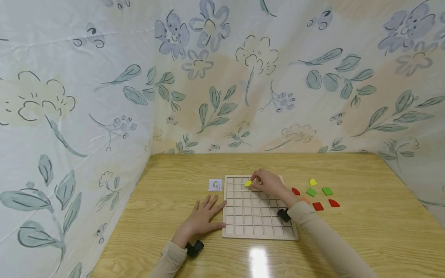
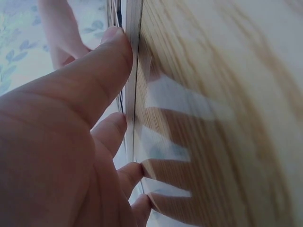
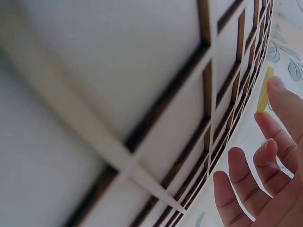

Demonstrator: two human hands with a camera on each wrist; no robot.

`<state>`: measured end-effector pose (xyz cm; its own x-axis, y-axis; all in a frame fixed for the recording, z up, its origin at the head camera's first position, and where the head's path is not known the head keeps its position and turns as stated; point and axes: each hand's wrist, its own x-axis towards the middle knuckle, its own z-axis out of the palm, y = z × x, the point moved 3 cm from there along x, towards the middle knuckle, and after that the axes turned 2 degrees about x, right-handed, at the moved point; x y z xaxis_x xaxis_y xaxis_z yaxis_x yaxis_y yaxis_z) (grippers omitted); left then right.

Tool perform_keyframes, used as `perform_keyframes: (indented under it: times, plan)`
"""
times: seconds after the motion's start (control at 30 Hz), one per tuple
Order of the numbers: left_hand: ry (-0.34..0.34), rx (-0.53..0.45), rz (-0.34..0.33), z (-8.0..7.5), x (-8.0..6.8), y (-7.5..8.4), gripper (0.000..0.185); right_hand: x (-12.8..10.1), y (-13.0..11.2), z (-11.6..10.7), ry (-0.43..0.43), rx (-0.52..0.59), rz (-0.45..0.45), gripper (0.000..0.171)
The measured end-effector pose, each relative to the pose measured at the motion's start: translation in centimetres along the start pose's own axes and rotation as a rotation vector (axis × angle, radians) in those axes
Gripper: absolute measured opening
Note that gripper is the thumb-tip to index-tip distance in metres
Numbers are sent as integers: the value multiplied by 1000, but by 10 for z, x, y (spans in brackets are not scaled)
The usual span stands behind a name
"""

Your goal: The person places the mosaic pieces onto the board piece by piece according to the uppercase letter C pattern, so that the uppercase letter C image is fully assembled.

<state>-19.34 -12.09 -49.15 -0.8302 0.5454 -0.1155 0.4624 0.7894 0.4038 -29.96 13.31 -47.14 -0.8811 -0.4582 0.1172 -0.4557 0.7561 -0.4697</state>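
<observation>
A pale wooden grid board (image 1: 240, 222) with square cells lies on the table. Over its upper part, my right hand (image 1: 269, 183) pinches a yellow tile (image 1: 248, 183) between thumb and index finger. In the right wrist view, the yellow tile (image 3: 266, 90) is seen edge-on, held above the cells, with the other fingers of the right hand (image 3: 274, 161) loosely bent. My left hand (image 1: 203, 218) lies at the board's left side, fingers spread, thumb and index tip touching its edge. In the left wrist view, the left hand's (image 2: 71, 127) thumb rests against the board's rim (image 2: 134, 61).
Right of the board lie a yellow tile (image 1: 313, 182), green tiles (image 1: 327, 191), red tiles (image 1: 318, 206) and an orange tile (image 1: 305, 200) partly behind the right arm. A small pattern card (image 1: 215, 185) lies left of the board. Floral cloth (image 1: 222, 96) stands behind the table.
</observation>
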Motion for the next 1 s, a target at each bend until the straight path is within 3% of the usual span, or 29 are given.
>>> perform_keyframes:
  times: [1.0]
  plan:
    - [1,1,-3,2,1,-1,72,7,4,13,-83,-1,66,24]
